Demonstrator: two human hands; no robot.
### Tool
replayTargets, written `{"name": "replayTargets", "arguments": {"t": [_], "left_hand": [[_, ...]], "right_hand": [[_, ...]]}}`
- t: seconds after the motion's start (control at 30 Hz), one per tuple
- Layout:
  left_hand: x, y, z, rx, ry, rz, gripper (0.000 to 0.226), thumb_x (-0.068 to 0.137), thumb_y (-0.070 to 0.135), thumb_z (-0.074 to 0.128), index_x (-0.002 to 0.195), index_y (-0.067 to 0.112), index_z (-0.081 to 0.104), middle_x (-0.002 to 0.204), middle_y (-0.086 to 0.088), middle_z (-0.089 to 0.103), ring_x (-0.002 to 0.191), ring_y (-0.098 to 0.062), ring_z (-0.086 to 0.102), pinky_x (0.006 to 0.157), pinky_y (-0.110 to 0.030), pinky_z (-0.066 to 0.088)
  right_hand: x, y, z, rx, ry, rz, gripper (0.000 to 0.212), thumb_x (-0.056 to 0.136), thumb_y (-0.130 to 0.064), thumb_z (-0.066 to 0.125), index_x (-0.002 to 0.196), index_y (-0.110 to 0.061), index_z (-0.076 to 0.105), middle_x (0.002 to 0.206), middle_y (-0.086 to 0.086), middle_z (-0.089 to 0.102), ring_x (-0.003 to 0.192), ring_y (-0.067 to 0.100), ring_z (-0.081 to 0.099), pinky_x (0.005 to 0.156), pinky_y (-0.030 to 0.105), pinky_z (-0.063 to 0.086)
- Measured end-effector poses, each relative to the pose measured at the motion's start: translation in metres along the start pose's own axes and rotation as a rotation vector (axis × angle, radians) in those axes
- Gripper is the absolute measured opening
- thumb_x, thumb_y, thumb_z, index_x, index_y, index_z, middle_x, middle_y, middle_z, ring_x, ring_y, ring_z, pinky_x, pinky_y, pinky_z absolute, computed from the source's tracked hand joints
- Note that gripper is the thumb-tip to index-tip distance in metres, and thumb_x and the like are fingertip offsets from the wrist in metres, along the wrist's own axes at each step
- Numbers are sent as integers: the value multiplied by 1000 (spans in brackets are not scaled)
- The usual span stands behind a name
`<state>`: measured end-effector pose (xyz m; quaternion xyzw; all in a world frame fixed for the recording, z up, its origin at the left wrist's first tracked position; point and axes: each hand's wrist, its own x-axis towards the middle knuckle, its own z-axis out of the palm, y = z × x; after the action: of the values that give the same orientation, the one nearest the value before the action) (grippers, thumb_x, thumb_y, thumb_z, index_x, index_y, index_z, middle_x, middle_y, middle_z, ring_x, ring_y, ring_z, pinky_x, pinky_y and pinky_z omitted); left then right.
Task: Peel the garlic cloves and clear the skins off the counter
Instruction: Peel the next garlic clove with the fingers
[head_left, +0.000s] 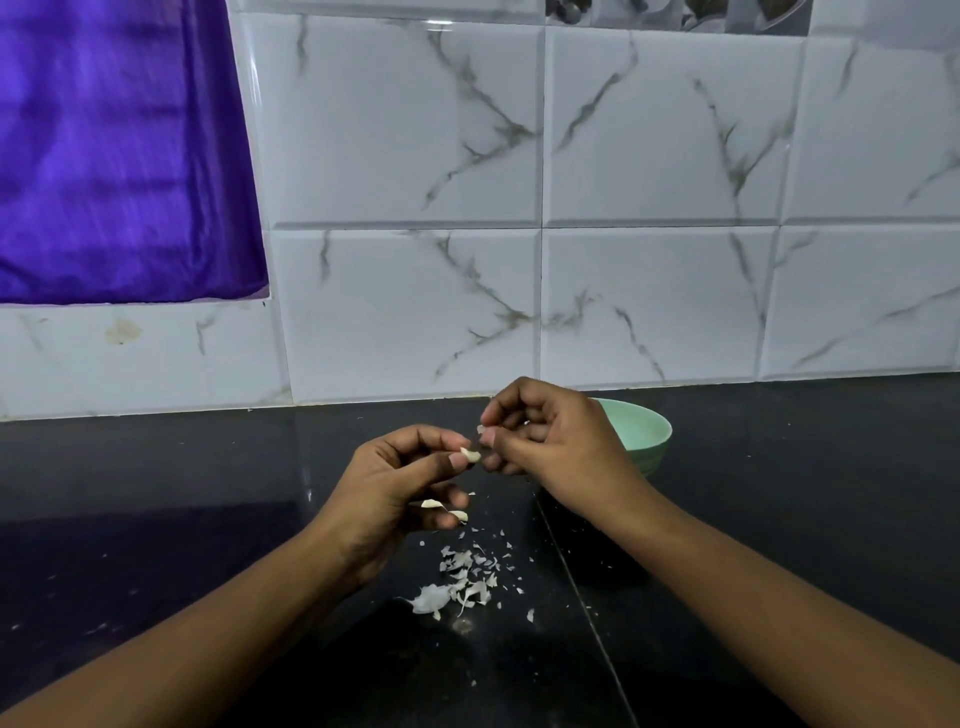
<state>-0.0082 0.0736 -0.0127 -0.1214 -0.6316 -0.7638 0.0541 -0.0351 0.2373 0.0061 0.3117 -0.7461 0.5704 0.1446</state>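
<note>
A home kitchen, no doubt about it: a glossy black stone counter (156, 493) runs across the lower half, and white marble-veined tiles (649, 156) cover the wall from 11 to 3 o'clock. A purple cloth (114, 156) hangs at 10, a mint bowl (647, 427) sits at 4, and papery garlic skins (462, 577) litter the counter at 6.

One wide-angle camera, worn on the person's head, looks forward and down across the black counter (156, 467) and squarely faces the tiled wall (665, 130) at its far edge. It sits close. The left hand (395, 483) and right hand (550, 441) reach in from the near corners and meet mid-frame.
</note>
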Motion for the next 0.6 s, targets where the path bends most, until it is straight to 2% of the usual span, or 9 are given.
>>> {"name": "replayTargets", "arguments": {"t": [0.13,0.23,0.33,0.43,0.53,0.6], "left_hand": [[3,2,-4,-21,48,-2,9,74,3,62,80,10,63,74,-2,68,47,-11,60,36,-19,45],[5,4,-9,-46,66,-12,9,75,5,61,82,11,62,79,0,72,48,-9,62,36,-18,45],[6,6,-11,-45,56,-24,8,79,5,58,80,12,60,85,-1,75,51,-9,64,36,-17,44],[6,5,-10,-21,37,-33,8,78,5,58,77,13,58,86,0,75,53,-10,65,36,-16,44],[6,4,-10,14,29,-36,7,71,9,60,74,13,55,83,0,74,52,-9,64,35,-16,41],[6,2,-11,32,31,-44,7,71,9,60,74,13,55,79,0,73,49,-9,62,34,-15,38]], "right_hand": [[5,-5,-9,-100,-147,153,20,95,-8,52,88,-20,66,82,0,72,72,11,69,61,20,50],[6,-12,-19,-112,-291,195,19,96,-7,51,92,-16,66,78,4,72,65,15,68,62,21,53],[6,-14,-25,-112,-271,131,16,89,-2,60,87,-13,71,73,8,72,61,18,67,65,25,57],[3,-12,-18,-154,-227,73,7,80,-3,72,80,-9,73,68,5,71,60,11,64,61,20,54],[1,-7,-10,-258,-190,-27,17,70,-6,81,70,-17,68,61,-7,63,57,-1,55,58,13,44],[1,-4,-9,-234,-209,-34,23,72,1,77,70,-18,64,64,-9,61,60,-2,54,63,11,45]]}}
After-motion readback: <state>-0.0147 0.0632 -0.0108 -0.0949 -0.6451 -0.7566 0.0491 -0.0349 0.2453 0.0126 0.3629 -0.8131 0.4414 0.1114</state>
